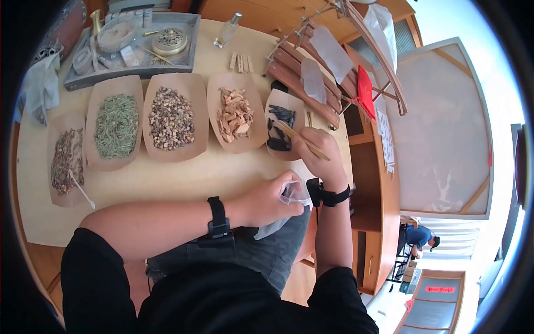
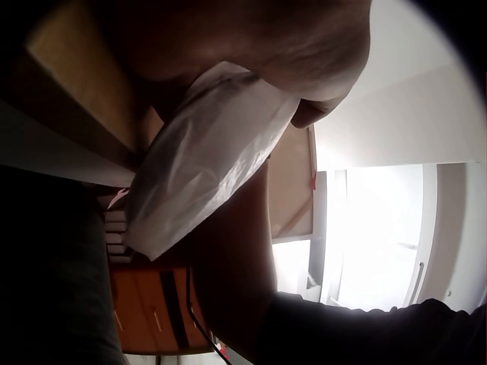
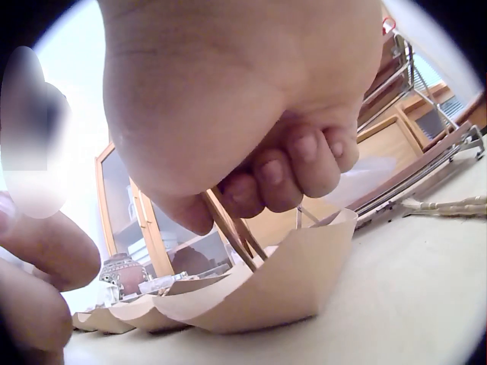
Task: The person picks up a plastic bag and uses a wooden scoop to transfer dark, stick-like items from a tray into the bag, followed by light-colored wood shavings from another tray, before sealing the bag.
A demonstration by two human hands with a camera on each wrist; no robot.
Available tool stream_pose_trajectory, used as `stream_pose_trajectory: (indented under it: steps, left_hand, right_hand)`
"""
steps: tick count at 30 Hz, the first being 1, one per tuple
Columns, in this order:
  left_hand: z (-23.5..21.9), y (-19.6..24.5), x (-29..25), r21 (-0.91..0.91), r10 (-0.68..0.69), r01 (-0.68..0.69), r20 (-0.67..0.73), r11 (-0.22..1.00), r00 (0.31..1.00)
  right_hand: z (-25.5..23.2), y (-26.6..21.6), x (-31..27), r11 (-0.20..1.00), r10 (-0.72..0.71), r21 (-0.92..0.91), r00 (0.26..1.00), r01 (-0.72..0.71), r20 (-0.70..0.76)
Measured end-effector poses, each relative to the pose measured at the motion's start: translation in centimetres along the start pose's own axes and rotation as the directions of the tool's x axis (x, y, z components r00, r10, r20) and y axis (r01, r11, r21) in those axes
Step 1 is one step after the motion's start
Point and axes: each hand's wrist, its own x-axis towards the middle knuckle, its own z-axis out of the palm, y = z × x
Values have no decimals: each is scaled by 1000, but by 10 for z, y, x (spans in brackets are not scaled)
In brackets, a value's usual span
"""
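Observation:
My right hand (image 1: 320,153) grips wooden tweezers (image 1: 300,140), whose tips reach into the rightmost paper tray (image 1: 295,154) with dark pieces (image 1: 282,114). In the right wrist view the fingers (image 3: 304,156) curl round the tweezers (image 3: 232,232), the tips hidden behind the wall of the tray (image 3: 281,281). Just below, my left hand (image 1: 267,197) holds a clear bag (image 1: 295,192) with its mouth spread, thumb and fingers round it. The left wrist view shows the bag (image 2: 213,152) hanging from the left hand (image 2: 259,38). What the bag contains cannot be told.
Further left stand paper trays of wood chips (image 1: 235,114), brown bits (image 1: 171,118), green stems (image 1: 117,125) and a mixed blend (image 1: 67,161) with a white stick. Behind are a grey tray (image 1: 72,83), a glass bottle (image 1: 227,30) and a wooden rack (image 1: 300,72) holding bags.

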Motion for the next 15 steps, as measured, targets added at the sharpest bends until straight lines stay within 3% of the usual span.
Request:
stream_pose_trajectory:
  steps: [3, 6, 9, 11, 12, 13, 15]
  left_hand:
    - [0, 7, -1, 19, 2, -2, -7, 1000, 1000]
    - [0, 4, 1, -19, 11, -11, -10, 1000, 1000]
    - [1, 3, 2, -62, 22, -24, -28, 998, 999]
    - [-1, 6, 1, -84, 21, -24, -45, 996, 999]
    - [-1, 7, 1, -81, 20, -25, -64, 996, 998]
    - [0, 6, 2, -79, 17, -24, -79, 997, 997]
    - [-2, 2, 4, -69, 46, -52, -76, 996, 996]
  right_hand:
    - [1, 0, 7, 998, 41, 46, 997, -43, 59]
    - [-2, -5, 5, 968, 134, 203, 989, -145, 65]
    - [-6, -6, -3, 966, 161, 210, 987, -153, -22]
    - [-13, -8, -19, 926, 281, 309, 942, -215, -185]
    - [-14, -12, -28, 902, 281, 403, 919, -154, -278]
    - [-6, -13, -37, 900, 298, 424, 850, -98, -435]
    - [-14, -21, -58, 829, 360, 552, 838, -86, -410]
